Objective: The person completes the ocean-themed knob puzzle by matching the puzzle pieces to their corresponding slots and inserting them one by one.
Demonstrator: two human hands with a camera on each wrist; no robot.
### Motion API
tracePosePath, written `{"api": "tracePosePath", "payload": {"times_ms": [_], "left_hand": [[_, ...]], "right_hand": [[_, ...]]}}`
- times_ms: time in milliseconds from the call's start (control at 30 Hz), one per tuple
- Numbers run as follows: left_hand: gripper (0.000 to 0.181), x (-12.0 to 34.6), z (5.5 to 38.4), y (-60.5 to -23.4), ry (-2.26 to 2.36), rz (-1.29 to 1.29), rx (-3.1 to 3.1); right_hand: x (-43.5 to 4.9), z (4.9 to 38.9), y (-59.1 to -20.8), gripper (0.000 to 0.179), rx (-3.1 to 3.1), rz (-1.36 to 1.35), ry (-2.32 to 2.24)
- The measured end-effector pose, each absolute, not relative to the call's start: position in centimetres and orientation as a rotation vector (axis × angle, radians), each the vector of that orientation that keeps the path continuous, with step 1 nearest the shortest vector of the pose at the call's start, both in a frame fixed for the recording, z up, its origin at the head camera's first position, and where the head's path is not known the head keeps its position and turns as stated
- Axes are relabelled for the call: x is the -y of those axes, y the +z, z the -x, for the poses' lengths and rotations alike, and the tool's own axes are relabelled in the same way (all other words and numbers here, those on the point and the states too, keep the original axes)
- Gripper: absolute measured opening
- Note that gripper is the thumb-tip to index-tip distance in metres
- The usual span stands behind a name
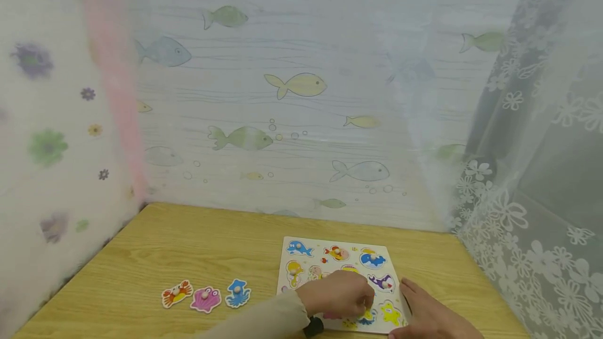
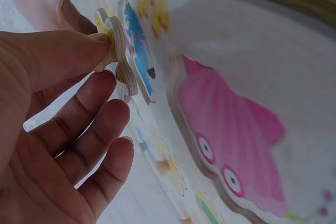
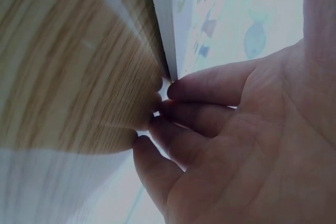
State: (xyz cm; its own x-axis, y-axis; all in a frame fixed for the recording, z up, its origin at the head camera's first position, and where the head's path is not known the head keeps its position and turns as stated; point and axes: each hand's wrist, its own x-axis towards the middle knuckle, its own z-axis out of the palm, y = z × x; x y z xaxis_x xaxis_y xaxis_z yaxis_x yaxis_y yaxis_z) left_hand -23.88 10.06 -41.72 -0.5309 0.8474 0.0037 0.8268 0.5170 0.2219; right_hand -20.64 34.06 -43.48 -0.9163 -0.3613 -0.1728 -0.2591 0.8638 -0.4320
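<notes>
My left hand (image 1: 336, 294) reaches over the lower part of a white wooden puzzle board (image 1: 308, 243). Its thumb and fingertips pinch a yellow puzzle piece (image 2: 118, 51), seen nearly edge-on with a wavy outline. The piece is above the blue octopus-like picture (image 2: 137, 43) and left of the yellow star picture (image 1: 390, 313). Near it is the pink shell recess (image 2: 226, 124). My right hand (image 1: 431, 313) lies at the board's right edge, fingers extended. In the right wrist view its fingertips (image 3: 181, 90) meet the tabletop beside the board's edge.
A crab piece (image 1: 177, 294), a pink shell piece (image 1: 205, 299) and a blue squid piece (image 1: 237, 293) lie on the wooden table (image 1: 212, 239) left of the board. Knobbed pieces such as a whale (image 1: 299, 248) sit in the board. Patterned curtains (image 1: 301, 145) surround the table.
</notes>
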Motion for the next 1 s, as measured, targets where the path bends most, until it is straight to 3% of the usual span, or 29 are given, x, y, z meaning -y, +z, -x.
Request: {"api": "tracePosePath", "payload": {"times_ms": [567, 1000], "left_hand": [[0.011, -13.3, 24.3, -41.9, 0.322, -1.392, -2.645], [0.01, -13.9, 24.0, -42.5, 0.309, -1.292, -2.655]], "right_hand": [[-34.6, 21.3, -43.5, 0.102, -2.724, 0.545, -0.669], [-34.4, 20.8, -43.5, 0.103, -2.779, 0.577, -0.634]]}}
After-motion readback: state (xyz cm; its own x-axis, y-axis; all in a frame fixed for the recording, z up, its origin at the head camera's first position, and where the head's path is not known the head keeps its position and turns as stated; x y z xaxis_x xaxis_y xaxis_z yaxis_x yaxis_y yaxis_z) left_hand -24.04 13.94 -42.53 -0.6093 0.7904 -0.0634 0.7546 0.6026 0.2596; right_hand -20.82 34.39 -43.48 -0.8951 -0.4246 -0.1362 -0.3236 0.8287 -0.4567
